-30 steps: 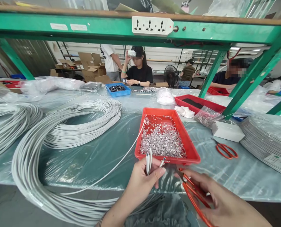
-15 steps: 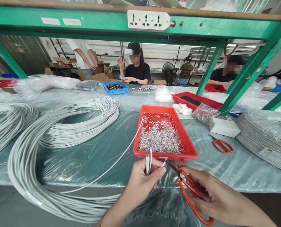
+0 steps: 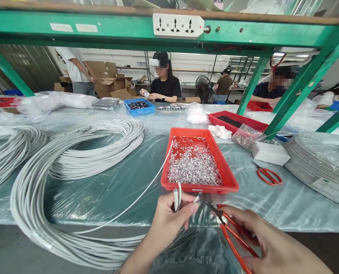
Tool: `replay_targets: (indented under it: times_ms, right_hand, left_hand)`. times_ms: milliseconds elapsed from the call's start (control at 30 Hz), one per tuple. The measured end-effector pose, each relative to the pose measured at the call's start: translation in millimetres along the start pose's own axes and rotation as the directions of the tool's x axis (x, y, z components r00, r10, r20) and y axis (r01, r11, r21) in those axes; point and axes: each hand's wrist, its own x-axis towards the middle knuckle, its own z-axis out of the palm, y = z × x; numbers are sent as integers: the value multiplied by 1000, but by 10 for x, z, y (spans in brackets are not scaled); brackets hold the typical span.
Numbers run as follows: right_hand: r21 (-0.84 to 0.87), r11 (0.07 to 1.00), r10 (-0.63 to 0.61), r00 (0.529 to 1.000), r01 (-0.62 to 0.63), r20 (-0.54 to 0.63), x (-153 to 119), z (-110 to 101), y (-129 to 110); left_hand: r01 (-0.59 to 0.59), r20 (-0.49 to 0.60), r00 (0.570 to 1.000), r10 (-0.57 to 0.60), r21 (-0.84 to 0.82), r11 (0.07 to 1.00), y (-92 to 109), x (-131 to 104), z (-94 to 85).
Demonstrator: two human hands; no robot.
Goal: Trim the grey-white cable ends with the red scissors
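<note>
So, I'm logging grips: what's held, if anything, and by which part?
Left hand: white cable, near its tip. Right hand: scissors, by their orange handles.

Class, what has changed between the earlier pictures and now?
The scissors in the right hand moved left toward the cable end, then slightly back. A seated person's hand came down from head height; the standing person moved left. The left hand still holds the cables; the tray stayed put.

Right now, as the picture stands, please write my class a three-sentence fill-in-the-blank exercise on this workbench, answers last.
The right hand holds scissors; cable ends show in the ____ hand.
The tray of small shiny pieces is coloured ____.
The power strip on the green beam has ____ sockets.
Missing words: left; red; three.
</note>
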Motion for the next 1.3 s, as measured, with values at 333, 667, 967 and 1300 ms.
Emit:
replay_targets:
  times_ms: [333,667,967,1300]
  right_hand:
    - [-60,998,-20,998,23,56,24,-41,-29]
    - [-183,983,21,992,2,125,44,-52,-65]
    - [-198,980,-6,990,34,140,95,-65,-121]
    - [-193,981,-8,989,37,150,127,-138,-94]
  left_hand:
    - [20,73,997,-25,67,998,-100,-35,26]
    - [80,-47,996,-78,53,995,-44,5,81]
    - [69,-19,998,-68,45,997,-17,16,30]
    - [359,391,891,-231,-294,886,-104,5,-70]
